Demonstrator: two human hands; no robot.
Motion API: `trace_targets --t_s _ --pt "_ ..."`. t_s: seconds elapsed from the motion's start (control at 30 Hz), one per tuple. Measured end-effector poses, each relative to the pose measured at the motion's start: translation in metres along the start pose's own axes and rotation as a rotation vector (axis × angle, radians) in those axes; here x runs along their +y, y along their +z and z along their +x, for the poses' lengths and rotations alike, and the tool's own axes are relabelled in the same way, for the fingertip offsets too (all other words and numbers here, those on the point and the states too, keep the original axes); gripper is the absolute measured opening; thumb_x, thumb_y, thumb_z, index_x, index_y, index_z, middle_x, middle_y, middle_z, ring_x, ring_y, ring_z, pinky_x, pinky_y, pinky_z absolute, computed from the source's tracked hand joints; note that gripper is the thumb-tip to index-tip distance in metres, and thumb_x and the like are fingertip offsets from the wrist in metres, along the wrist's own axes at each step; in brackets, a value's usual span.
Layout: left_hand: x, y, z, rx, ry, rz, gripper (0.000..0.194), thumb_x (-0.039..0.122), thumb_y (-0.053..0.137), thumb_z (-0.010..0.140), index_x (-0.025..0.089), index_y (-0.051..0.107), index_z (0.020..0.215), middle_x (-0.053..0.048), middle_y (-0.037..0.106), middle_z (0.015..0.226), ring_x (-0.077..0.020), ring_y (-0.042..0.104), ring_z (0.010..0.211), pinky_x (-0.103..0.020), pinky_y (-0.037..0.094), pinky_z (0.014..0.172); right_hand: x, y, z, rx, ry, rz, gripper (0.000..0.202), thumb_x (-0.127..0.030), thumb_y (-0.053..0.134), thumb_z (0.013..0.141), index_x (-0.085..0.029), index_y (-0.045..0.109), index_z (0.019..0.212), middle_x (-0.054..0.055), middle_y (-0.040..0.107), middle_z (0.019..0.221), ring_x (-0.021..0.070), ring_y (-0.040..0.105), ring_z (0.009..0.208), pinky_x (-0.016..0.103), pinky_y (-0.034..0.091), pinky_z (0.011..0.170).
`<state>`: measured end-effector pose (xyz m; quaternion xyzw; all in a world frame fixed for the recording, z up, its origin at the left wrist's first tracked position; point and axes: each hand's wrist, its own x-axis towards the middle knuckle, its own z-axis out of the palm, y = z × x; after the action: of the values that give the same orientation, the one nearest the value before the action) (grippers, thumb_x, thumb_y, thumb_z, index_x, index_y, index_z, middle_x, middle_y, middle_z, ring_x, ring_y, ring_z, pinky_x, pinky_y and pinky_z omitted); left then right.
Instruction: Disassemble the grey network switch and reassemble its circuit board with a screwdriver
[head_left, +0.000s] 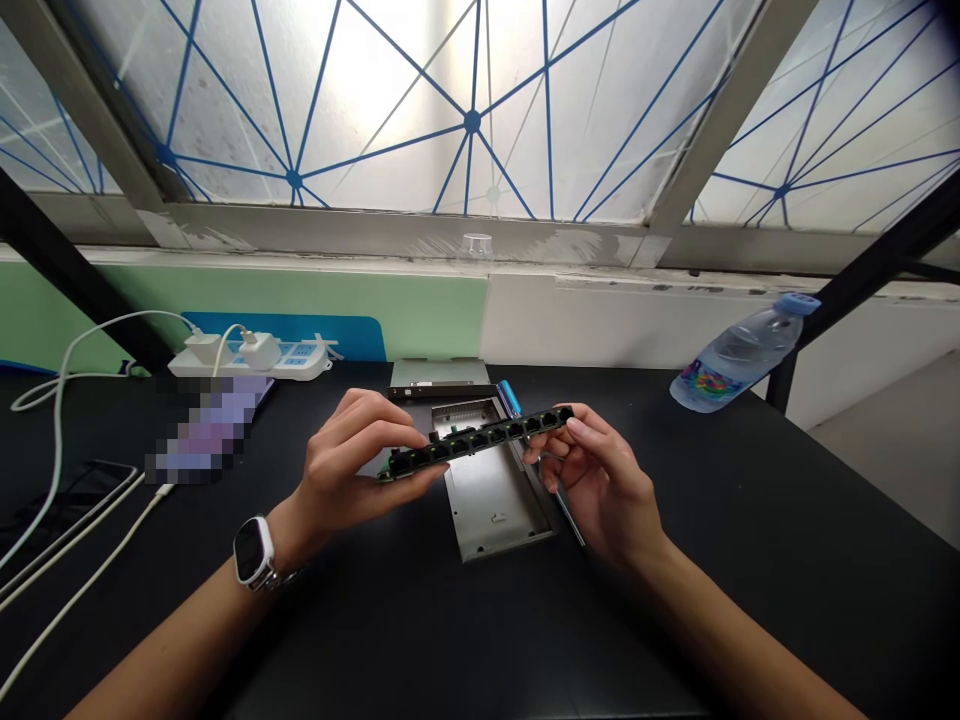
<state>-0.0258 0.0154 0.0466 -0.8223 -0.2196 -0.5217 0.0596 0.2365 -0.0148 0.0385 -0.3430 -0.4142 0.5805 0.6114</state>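
Your forearms (735,640) are nearest in head view — white smartwatch (253,552) on L wrist. L hand (341,465) pinches the L end of an Ethernet-port PCB (495,435), R hand (611,490) pinches its R end. PCB's up over the open metal case (495,510) on the black desk (360,630), jacks facing you. Blue-handled tool (510,398) w/ metal shaft passes your R fingers — can't tell if gripped. Plastic bottle (739,355) back R, power strip (296,362) back L.
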Motion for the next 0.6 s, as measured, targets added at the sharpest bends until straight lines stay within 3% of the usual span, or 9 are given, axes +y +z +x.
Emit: trace_targets --t_s 0.13,0.23,0.33,0.43,0.5,0.6 --pt "-0.002 0.005 -0.002 0.039 -0.148 -0.078 0.032 0.022 0.086 0.078 0.023 0.066 0.102 -0.002 0.068 0.089 -0.0199 0.066 0.082 -0.040 0.056 0.077 -0.001 0.000 0.000 -0.007 0.003 0.014 0.021 -0.041 0.066 0.092 -0.020 0.068 0.090 0.008 0.073 0.078 0.0191 0.067 0.072 0.024 0.046 0.051" --pt "-0.007 0.012 -0.007 0.057 -0.375 -0.220 0.047 0.033 0.089 0.076 0.024 0.064 0.115 -0.010 0.068 0.115 -0.0270 0.065 0.113 -0.046 0.057 0.095 -0.001 -0.001 0.001 0.014 -0.001 0.023 0.026 -0.045 0.066 0.092 -0.020 0.068 0.087 0.007 0.073 0.076 0.0191 0.067 0.070 0.024 0.046 0.050" --pt "-0.011 0.019 -0.014 0.009 -0.623 -0.390 0.072 0.047 0.089 0.074 0.027 0.055 0.134 -0.016 0.054 0.148 -0.0346 0.053 0.139 -0.054 0.051 0.108 0.000 -0.001 0.003 0.054 0.018 0.013 0.029 -0.049 0.068 0.090 -0.021 0.067 0.085 0.006 0.073 0.073 0.0194 0.068 0.067 0.024 0.046 0.047" --pt "-0.013 0.022 -0.018 -0.110 -0.818 -0.564 0.092 0.055 0.085 0.075 0.030 0.039 0.150 -0.020 0.042 0.161 -0.0398 0.050 0.142 -0.059 0.050 0.108 -0.001 -0.001 0.005 0.086 0.046 0.005 0.030 -0.050 0.071 0.087 -0.021 0.065 0.083 0.005 0.070 0.068 0.0187 0.066 0.062 0.024 0.044 0.045" --pt "-0.014 0.021 -0.020 -0.194 -0.890 -0.627 0.099 0.055 0.084 0.077 0.030 0.031 0.156 -0.021 0.039 0.163 -0.0409 0.049 0.143 -0.060 0.048 0.110 -0.003 0.000 0.006 0.088 0.058 0.015 0.028 -0.047 0.073 0.085 -0.021 0.064 0.081 0.004 0.069 0.067 0.0181 0.065 0.061 0.024 0.043 0.045" --pt "-0.016 0.019 -0.023 -0.226 -0.873 -0.691 0.110 0.064 0.084 0.072 0.031 0.027 0.160 -0.020 0.034 0.166 -0.0421 0.043 0.147 -0.058 0.048 0.111 -0.007 0.001 0.005 0.059 0.079 0.016 0.023 -0.040 0.073 0.082 -0.020 0.064 0.075 0.004 0.067 0.064 0.0182 0.063 0.062 0.024 0.043 0.046"
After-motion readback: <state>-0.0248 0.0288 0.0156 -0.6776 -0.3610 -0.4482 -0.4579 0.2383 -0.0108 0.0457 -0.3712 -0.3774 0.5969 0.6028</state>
